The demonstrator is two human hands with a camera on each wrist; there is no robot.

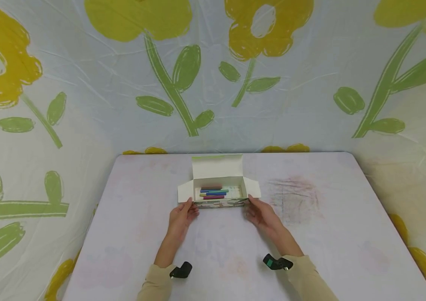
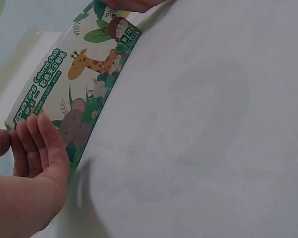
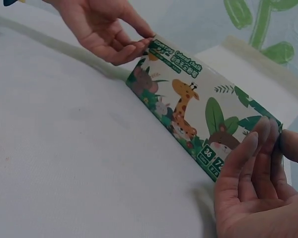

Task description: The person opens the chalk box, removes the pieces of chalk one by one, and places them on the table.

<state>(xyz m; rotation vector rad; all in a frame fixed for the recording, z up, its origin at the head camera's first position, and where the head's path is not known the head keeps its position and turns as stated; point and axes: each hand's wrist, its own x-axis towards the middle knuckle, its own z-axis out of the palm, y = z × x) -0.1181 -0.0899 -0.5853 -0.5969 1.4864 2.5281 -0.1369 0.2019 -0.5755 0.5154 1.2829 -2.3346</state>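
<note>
Left hand (image 1: 182, 216) and right hand (image 1: 264, 217) each pinch 1 near corner of the open chalk box (image 1: 220, 204), far-centre on the table (image 1: 216, 242); uneven tilting could spill loose chalk sticks (image 1: 214, 193).

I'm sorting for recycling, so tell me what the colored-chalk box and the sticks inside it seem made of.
Colored-chalk box: seemingly thin cardboard, smooth and printed outside; its thin, white-faced flaps fold out. Sticks: probably chalk, going by the "Colored chalk" lettering and solid colors; too small in view to judge finish.
</note>
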